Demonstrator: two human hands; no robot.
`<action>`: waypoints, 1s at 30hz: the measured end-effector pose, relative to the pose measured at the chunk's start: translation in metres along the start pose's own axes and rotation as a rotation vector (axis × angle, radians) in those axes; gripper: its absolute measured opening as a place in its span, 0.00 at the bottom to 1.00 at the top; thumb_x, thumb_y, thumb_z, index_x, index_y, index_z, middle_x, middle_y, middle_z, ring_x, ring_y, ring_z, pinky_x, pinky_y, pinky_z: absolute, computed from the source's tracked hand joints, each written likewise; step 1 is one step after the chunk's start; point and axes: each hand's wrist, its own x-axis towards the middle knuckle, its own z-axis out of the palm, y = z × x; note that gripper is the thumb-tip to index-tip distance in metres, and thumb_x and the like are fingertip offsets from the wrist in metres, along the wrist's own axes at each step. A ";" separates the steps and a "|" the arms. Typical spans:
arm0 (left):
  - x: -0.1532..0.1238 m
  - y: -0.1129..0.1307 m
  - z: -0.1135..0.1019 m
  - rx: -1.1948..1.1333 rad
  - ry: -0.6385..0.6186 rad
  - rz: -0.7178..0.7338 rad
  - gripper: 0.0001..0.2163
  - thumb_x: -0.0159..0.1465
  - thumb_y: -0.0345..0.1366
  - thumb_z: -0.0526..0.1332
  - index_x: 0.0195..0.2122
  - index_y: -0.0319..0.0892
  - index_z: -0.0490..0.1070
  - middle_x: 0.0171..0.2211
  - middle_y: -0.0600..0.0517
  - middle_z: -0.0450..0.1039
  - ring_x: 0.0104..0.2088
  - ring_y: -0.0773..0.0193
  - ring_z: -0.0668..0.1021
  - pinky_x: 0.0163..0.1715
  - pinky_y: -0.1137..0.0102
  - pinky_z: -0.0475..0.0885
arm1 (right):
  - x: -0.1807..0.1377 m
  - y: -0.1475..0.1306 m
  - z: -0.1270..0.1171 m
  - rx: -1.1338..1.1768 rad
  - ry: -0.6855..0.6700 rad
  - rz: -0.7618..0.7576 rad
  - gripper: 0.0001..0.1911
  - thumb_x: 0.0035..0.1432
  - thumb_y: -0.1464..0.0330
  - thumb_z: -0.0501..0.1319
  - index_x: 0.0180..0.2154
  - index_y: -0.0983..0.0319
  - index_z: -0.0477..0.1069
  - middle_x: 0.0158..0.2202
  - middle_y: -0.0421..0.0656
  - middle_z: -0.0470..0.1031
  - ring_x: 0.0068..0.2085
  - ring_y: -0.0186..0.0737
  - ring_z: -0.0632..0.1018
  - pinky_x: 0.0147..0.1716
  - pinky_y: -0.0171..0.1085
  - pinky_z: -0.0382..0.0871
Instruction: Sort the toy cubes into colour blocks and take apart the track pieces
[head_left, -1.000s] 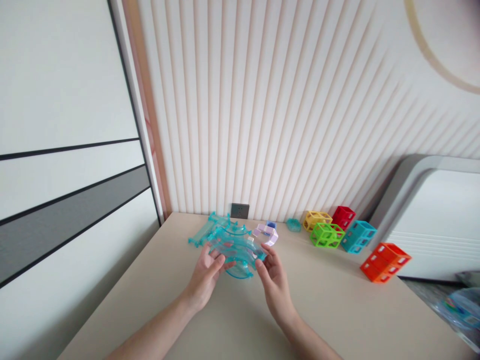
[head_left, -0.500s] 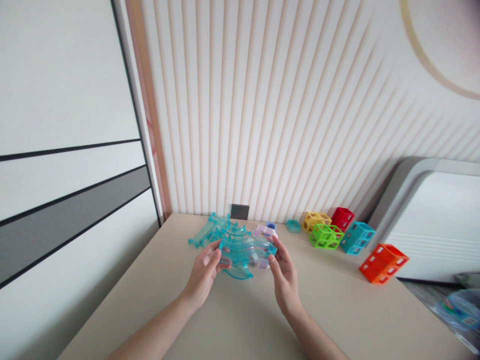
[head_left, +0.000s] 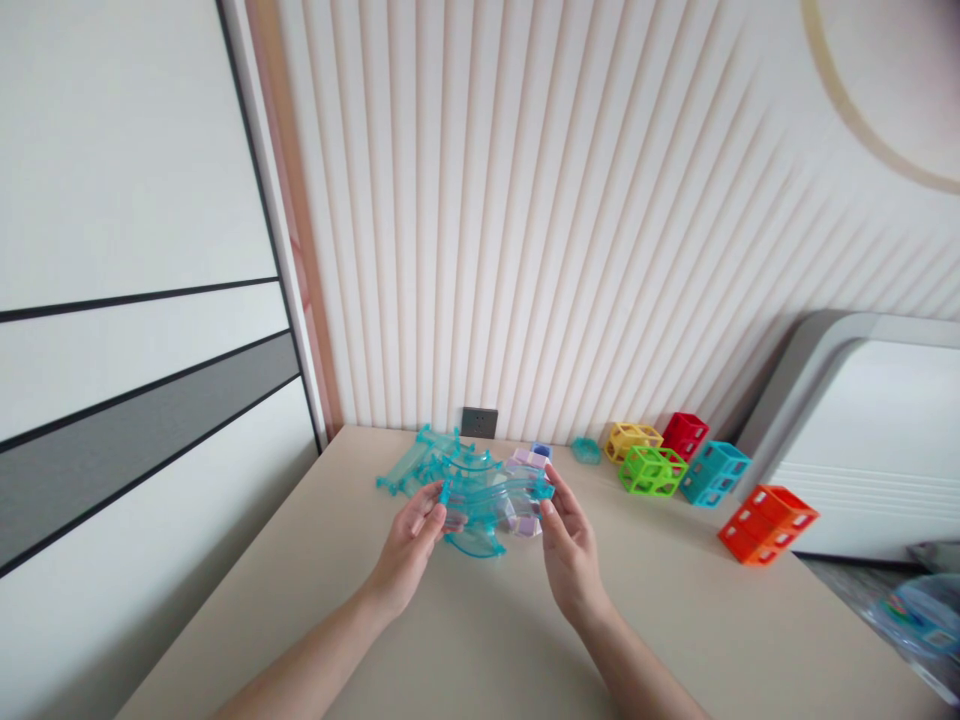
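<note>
Between my two hands is a wavy, see-through teal track piece [head_left: 499, 492], lifted over the pile. My left hand [head_left: 409, 540] grips its left end between thumb and fingers. The right end is pinched by my right hand [head_left: 571, 545]. Behind and beneath it lies a heap of teal track pieces [head_left: 424, 462] on the table, with one curved piece [head_left: 476, 543] in front. Pale purple pieces [head_left: 527, 526] show partly through and beside the held track.
On the right of the table [head_left: 480, 640] stand open-frame blocks: yellow [head_left: 632, 440], green [head_left: 652, 471], red [head_left: 684, 437], blue [head_left: 716, 473] and orange [head_left: 768, 525]. A small teal piece [head_left: 586, 450] lies near the wall. A black socket [head_left: 479, 422] is on the ribbed wall.
The held track piece has turned slightly in my hands and its wavy side shows more narrowly. Both hands stay in nearly the same place, and the pile looks unchanged.
</note>
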 end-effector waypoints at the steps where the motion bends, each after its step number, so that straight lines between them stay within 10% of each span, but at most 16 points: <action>1: 0.000 0.001 0.000 -0.013 0.002 -0.002 0.17 0.64 0.46 0.67 0.52 0.46 0.75 0.43 0.48 0.81 0.41 0.58 0.82 0.44 0.65 0.74 | 0.000 -0.001 0.000 0.015 -0.011 0.013 0.30 0.61 0.55 0.66 0.63 0.54 0.67 0.62 0.49 0.71 0.58 0.52 0.76 0.55 0.52 0.72; 16: 0.000 0.008 0.010 -0.365 0.032 -0.180 0.16 0.55 0.43 0.75 0.39 0.39 0.80 0.30 0.53 0.79 0.29 0.69 0.78 0.35 0.73 0.77 | 0.006 -0.011 0.006 0.252 0.076 0.175 0.24 0.54 0.55 0.72 0.52 0.52 0.78 0.48 0.43 0.82 0.44 0.43 0.80 0.43 0.40 0.73; 30: -0.004 0.006 0.003 -0.376 -0.189 -0.313 0.11 0.57 0.40 0.74 0.35 0.38 0.80 0.30 0.51 0.79 0.25 0.72 0.77 0.26 0.79 0.73 | 0.003 -0.015 0.008 0.257 0.027 0.214 0.22 0.55 0.56 0.71 0.52 0.51 0.78 0.50 0.43 0.81 0.47 0.44 0.79 0.45 0.41 0.73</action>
